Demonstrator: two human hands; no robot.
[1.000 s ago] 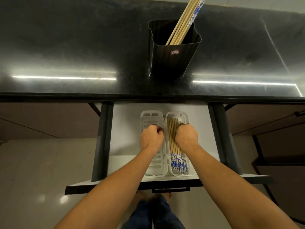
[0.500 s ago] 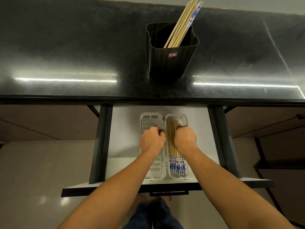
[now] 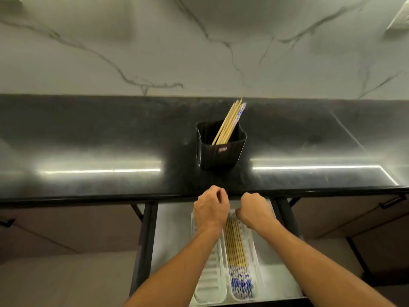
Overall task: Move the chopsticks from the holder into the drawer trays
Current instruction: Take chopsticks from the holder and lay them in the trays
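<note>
Two white trays lie side by side in the open drawer (image 3: pixel 170 235), beneath the forearms. The right-hand tray (image 3: pixel 254 258), under the right wrist, already holds a neat row of chopsticks (image 3: pixel 238 262), blue-patterned ends nearest the person. The left-hand tray (image 3: pixel 210 284), under the left forearm, looks empty where it shows.

Just past the trays, both hands hang at the front edge of the black worktop (image 3: pixel 88 151). The left hand (image 3: pixel 211 209) is loosely curled, fingers drawn in narrow, with nothing visibly in it. The right hand (image 3: pixel 254 210) is closed into a fist; no stick shows from it, so it seems empty too, though its palm side is hidden.

Beyond the knuckles, well apart from both hands, stands the black holder (image 3: pixel 221 151) on the worktop. The remaining chopsticks (image 3: pixel 230 122) lean inside it as one bundle, tilted away and to the right, tips rising above the rim. Behind that is the marble wall (image 3: pixel 132 52).

Those sticks should be light, stiff and smooth, apt to slide against each other and fan out if pinched loosely. The best hold is probably around the whole bundle just above the rim, with fingers wrapped to keep them parallel, then lifted along their lean. The likely target is the empty left-hand tray.
</note>
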